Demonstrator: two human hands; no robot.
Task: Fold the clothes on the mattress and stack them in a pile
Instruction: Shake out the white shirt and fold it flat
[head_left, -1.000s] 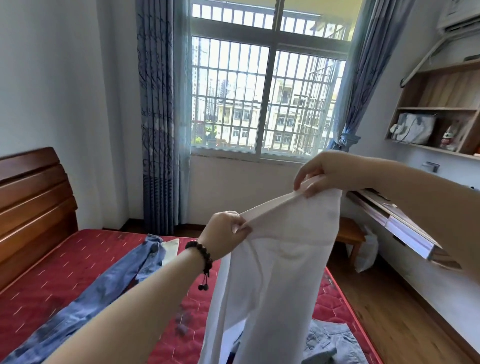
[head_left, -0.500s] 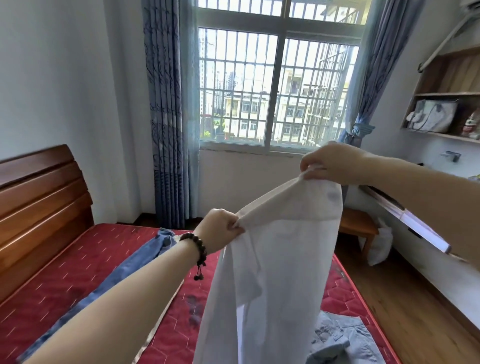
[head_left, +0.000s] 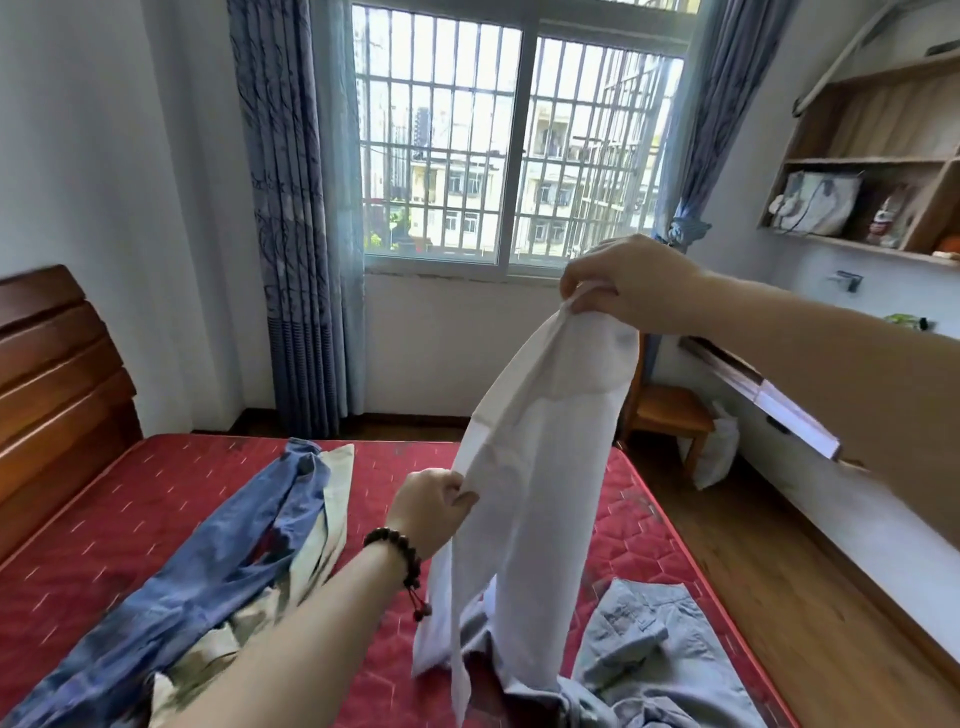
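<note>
Bedroom w/ red quilted mattress (head_left: 130, 499). Left of left hand (head_left: 434, 506): long blue denim garment (head_left: 208, 566) over a cream one, both unfolded. Left hand pinches white thin cloth garment (head_left: 540, 457) at its edge; right hand (head_left: 631, 280), higher, grips its top. Below right hand: crumpled grey trousers (head_left: 654, 660). No pile yet, nothing folded; most work remains.

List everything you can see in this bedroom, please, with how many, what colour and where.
white garment: one, white, held up over the mattress
blue jeans: one, blue, lying on mattress left
cream garment: one, cream, beside and partly under the jeans
grey garment: one, grey-blue, crumpled near right
mattress: one, red quilted
headboard: one, brown wood, left
curtains: two, blue, flanking the window
shelf: one, wooden, right wall
left hand: grips garment's lower edge
right hand: pinches garment's top
</note>
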